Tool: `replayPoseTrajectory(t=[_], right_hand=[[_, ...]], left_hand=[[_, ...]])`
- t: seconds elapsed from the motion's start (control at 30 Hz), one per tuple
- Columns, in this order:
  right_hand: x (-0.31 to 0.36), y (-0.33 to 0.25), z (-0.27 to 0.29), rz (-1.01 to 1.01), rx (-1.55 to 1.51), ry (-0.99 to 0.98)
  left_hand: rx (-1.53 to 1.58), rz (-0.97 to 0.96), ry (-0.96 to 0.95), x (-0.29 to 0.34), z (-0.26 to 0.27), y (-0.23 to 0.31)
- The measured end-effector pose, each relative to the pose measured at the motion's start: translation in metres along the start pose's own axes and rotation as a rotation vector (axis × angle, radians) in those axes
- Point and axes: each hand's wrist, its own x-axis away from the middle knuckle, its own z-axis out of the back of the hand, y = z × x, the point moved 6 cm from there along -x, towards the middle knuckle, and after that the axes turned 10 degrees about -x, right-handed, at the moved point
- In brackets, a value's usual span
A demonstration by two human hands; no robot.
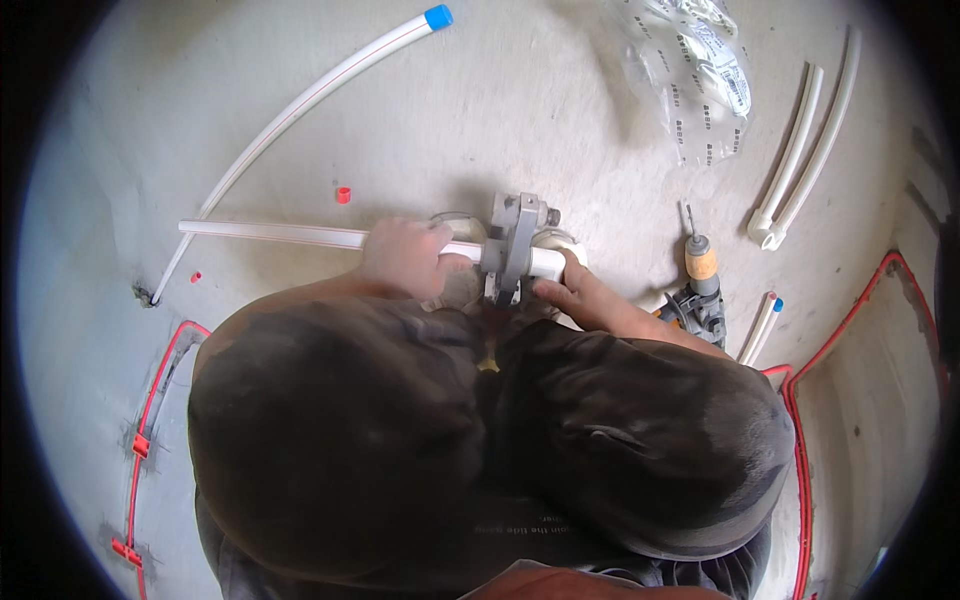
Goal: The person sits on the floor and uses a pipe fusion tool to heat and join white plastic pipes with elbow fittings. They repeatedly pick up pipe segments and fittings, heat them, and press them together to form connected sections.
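My left hand (405, 258), slightly blurred, is wrapped round a white plastic pipe (275, 233) with a thin red stripe. The pipe's right end meets the left side of a grey pipe fusion welder (520, 240) standing in front of me. On the welder's other side, my right hand (588, 297) grips a short white pipe fitting (547, 263) against it, thumb and fingers closed. Pipe and fitting lie nearly in line, one on each side of the welder's grey heating part. Both my feet, partly hidden, flank the tool.
A power drill (703, 270) lies at right, near a short blue-capped pipe (776, 306). Two joined white pipes (792, 150) and a clear plastic bag (695, 90) are beyond. A long curved pipe (310, 100) rises at left; red caps (344, 195) and red conduit (797, 450) show.
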Motion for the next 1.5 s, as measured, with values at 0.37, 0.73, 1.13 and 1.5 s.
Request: replayPoseTrajectory(t=[0.37, 0.73, 1.13, 1.5], right_hand=[[-0.002, 0.007, -0.001, 0.114, -0.102, -0.028], [0.006, -0.010, -0.007, 0.121, -0.002, 0.003], [-0.003, 0.001, -0.003, 0.127, -0.086, -0.002], [0.008, -0.043, 0.007, 0.038, 0.162, 0.136]], left_hand=[[0.038, 0.030, 0.134, 0.008, -0.008, 0.001], [-0.023, 0.079, 0.118, 0.011, -0.009, 0.002], [-0.085, 0.079, -0.054, 0.005, -0.010, 0.002], [-0.061, 0.003, 0.049, 0.007, -0.011, -0.002]])
